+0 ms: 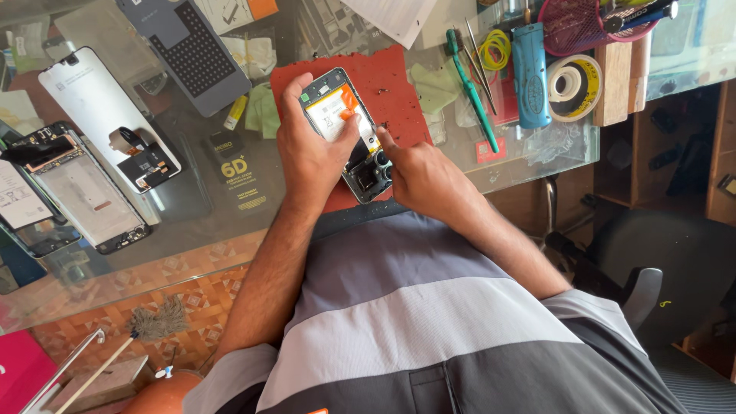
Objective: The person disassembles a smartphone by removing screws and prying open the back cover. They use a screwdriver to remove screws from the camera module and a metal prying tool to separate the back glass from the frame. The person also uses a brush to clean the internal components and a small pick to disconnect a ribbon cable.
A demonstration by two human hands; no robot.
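Note:
An opened phone (346, 123) with its back off, showing a white and orange battery, lies on a red mat (387, 84) at the glass table's near edge. My left hand (310, 149) wraps around the phone's left side, thumb on the battery. My right hand (414, 172) rests at the phone's lower right by the camera cluster, index finger pointing onto the board. Whether the right fingers pinch a small part or tool is hidden.
To the left lie a white phone panel (96, 100), a stripped phone frame (77, 192) and a dark perforated plate (188, 50). A green toothbrush (471, 88), blue tube (530, 73), tape roll (573, 86) and pink basket (586, 23) sit at right. A black chair (659, 261) stands beside me.

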